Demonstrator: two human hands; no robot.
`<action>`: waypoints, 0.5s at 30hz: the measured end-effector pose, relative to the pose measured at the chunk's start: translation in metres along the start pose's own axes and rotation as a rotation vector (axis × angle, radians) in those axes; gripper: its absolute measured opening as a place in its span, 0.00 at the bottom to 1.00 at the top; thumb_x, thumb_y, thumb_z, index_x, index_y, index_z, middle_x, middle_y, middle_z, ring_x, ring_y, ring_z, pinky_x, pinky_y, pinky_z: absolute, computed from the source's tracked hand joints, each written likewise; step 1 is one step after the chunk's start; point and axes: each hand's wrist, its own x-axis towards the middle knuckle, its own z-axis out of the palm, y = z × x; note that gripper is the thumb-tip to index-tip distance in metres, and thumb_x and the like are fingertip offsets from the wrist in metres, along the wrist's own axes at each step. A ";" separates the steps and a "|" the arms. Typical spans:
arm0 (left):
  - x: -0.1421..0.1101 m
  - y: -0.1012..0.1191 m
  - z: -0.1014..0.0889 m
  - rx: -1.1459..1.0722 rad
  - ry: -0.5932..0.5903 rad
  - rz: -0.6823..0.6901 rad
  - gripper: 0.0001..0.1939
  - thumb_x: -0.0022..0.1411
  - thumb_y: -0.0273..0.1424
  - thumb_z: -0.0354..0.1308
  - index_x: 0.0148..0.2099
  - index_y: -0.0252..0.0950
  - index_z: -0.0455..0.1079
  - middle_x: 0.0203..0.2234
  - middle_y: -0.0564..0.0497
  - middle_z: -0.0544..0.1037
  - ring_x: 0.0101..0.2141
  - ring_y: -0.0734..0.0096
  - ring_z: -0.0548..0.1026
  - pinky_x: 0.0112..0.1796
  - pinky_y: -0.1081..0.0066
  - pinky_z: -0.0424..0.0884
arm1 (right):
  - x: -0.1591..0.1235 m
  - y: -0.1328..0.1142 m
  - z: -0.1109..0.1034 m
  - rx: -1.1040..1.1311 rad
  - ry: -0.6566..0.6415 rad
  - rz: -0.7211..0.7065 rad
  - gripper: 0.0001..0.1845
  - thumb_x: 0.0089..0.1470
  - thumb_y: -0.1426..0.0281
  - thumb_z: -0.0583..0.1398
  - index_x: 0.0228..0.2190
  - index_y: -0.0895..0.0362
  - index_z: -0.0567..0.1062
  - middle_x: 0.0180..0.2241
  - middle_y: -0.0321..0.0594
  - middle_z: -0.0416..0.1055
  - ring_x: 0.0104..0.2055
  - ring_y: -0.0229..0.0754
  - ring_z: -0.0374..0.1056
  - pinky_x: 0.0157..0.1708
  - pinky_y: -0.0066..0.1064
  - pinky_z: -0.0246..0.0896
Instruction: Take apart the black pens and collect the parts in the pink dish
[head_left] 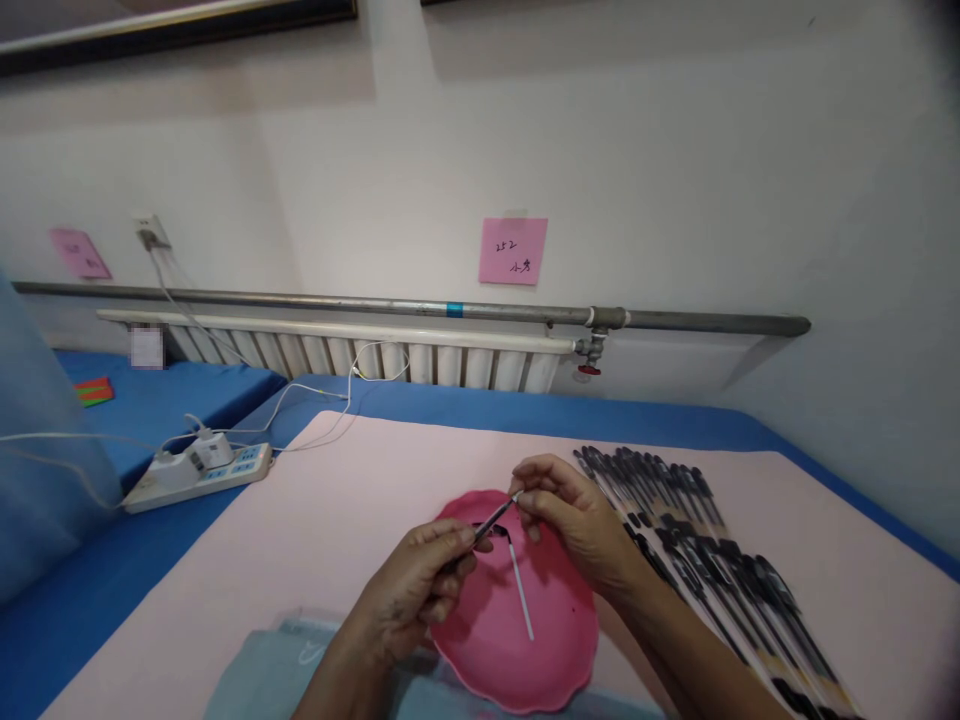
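Observation:
My left hand [424, 580] is closed around a slim dark pen [493, 519], which slants up to the right over a pink scalloped plate [517, 675]. At the pen's upper end, the thumb and fingertips of my right hand [566, 510] pinch its tip; a small pale bit shows there, too small to name. Below the pen, a thin white stick, like a pen refill [523, 595], rests on the plate. Small black parts [495, 530] lie near its upper end, partly hidden by my left fingers.
Several black-capped pens [705, 560] lie in rows on the pink sheet [285, 520] to the right. A blue-green cloth [255, 675] sits at the front. On the left is a power strip [199, 478] with plugs and white cables. A radiator [420, 355] and pipe line the wall.

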 end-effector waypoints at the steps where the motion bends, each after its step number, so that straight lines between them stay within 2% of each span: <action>1: 0.000 0.001 -0.001 0.001 0.008 0.007 0.16 0.49 0.39 0.62 0.33 0.30 0.71 0.15 0.60 0.60 0.13 0.90 0.46 0.14 0.81 0.35 | 0.001 0.000 -0.001 -0.035 0.028 -0.005 0.10 0.44 0.67 0.56 0.32 0.56 0.67 0.24 0.33 0.65 0.19 0.32 0.58 0.20 0.26 0.57; 4: -0.001 0.006 -0.007 -0.005 0.066 0.062 0.16 0.48 0.39 0.63 0.33 0.30 0.70 0.15 0.60 0.61 0.13 0.90 0.46 0.14 0.81 0.35 | 0.003 0.002 -0.006 -0.210 0.037 0.013 0.05 0.45 0.70 0.54 0.28 0.56 0.68 0.20 0.30 0.62 0.19 0.33 0.56 0.20 0.25 0.54; 9: 0.002 0.015 -0.019 -0.121 0.191 0.146 0.17 0.45 0.37 0.64 0.34 0.30 0.69 0.16 0.60 0.61 0.13 0.90 0.48 0.14 0.82 0.37 | -0.006 0.011 -0.004 -0.536 -0.287 0.109 0.09 0.36 0.80 0.55 0.15 0.57 0.71 0.16 0.32 0.67 0.20 0.35 0.60 0.20 0.25 0.50; 12: 0.005 0.015 -0.021 -0.157 0.213 0.182 0.16 0.47 0.35 0.63 0.36 0.29 0.69 0.17 0.58 0.64 0.14 0.89 0.50 0.14 0.82 0.39 | -0.010 0.015 0.003 -0.654 -0.418 0.109 0.10 0.38 0.80 0.55 0.15 0.57 0.72 0.17 0.32 0.69 0.20 0.35 0.61 0.20 0.25 0.50; 15: 0.005 0.013 -0.021 -0.202 0.215 0.206 0.14 0.48 0.32 0.62 0.37 0.29 0.68 0.17 0.58 0.64 0.14 0.88 0.52 0.14 0.82 0.41 | -0.008 0.017 0.007 -0.749 -0.384 0.039 0.10 0.46 0.77 0.53 0.20 0.56 0.72 0.21 0.33 0.70 0.24 0.36 0.63 0.25 0.26 0.53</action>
